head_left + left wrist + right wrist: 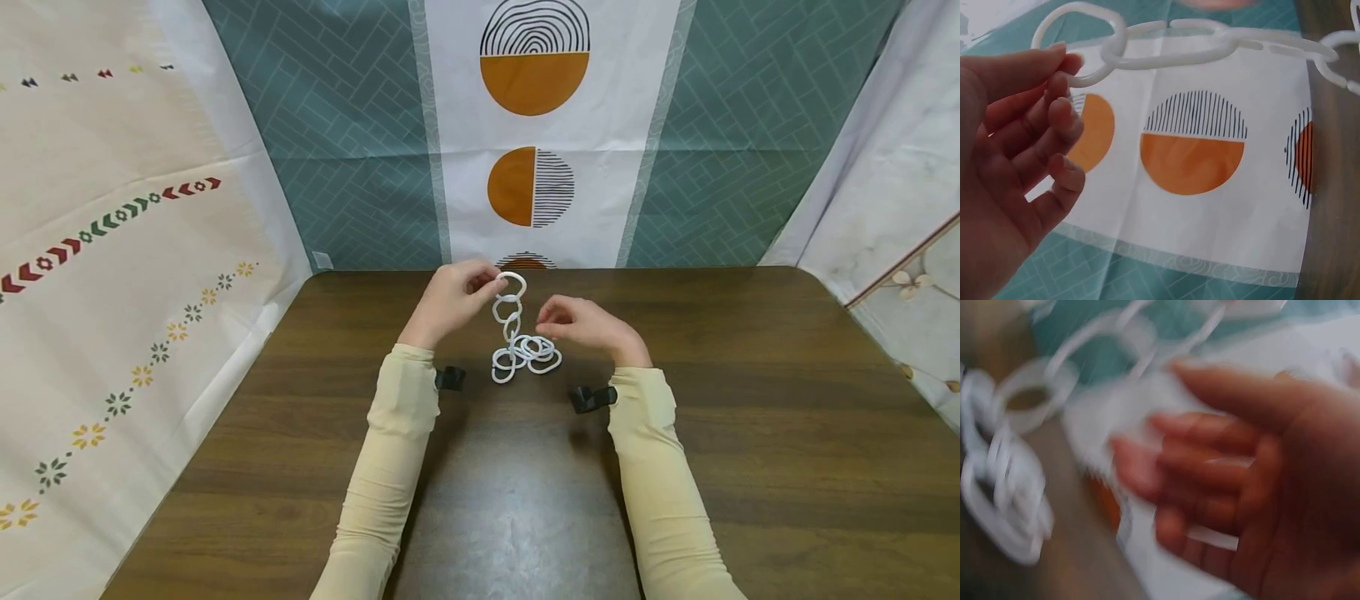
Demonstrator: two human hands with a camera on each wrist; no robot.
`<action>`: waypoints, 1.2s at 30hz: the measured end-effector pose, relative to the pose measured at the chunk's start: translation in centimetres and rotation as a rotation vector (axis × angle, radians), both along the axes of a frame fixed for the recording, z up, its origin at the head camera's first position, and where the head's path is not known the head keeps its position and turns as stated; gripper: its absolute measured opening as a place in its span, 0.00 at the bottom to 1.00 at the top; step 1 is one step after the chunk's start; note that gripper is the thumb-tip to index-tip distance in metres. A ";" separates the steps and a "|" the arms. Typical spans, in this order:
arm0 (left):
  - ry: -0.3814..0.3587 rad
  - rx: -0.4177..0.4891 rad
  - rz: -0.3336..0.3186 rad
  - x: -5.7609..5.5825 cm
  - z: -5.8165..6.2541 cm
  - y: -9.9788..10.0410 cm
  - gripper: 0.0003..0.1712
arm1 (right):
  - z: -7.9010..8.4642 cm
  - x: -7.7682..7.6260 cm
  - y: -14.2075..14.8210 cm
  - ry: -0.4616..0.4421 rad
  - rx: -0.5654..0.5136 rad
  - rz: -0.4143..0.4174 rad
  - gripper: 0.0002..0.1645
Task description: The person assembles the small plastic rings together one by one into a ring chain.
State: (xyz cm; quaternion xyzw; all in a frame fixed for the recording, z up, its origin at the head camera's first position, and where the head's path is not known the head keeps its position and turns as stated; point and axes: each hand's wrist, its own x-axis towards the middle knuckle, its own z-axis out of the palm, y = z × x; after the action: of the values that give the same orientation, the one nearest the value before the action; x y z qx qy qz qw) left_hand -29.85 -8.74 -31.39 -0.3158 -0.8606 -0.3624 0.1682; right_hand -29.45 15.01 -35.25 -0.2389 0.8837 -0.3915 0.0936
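A chain of white plastic links (512, 327) hangs from my left hand (453, 298), its lower links lying heaped on the table. Thumb and index finger pinch the top link at its side, and the other fingers of that hand are loosely bent in the left wrist view. Several linked rings (1172, 61) stretch away from the fingertips there. To the right of the hanging links is my right hand (588, 323), its fingers loosely curved with nothing between them. In the blurred right wrist view, the heaped links (1007, 481) lie left of that hand.
The brown wooden table (300, 433) extends to both sides and toward me. Behind it hangs a teal and white cloth (360, 167) with orange half circles. Pale patterned cloths flank the table. Each wrist wears a black camera mount (450, 379).
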 end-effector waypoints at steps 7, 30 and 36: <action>0.098 0.172 0.084 0.1 0.8 -1.2 0.08 | -3.9 -1.7 0.9 -0.109 0.355 -0.105 0.14; 0.042 0.442 0.299 0.2 1.4 -7.5 0.11 | -5.0 -1.3 6.6 -0.214 0.122 -0.298 0.16; -0.046 0.467 0.289 1.9 2.6 -7.9 0.11 | -4.9 -0.9 8.8 -0.200 0.073 -0.375 0.18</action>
State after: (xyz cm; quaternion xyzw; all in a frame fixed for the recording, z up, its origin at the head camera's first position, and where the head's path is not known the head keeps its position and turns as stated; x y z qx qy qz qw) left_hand -27.97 -16.62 -28.76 -0.1341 -0.7933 -0.5305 0.2668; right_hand -30.35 23.77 -40.16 -0.0270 0.9125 -0.3917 0.1148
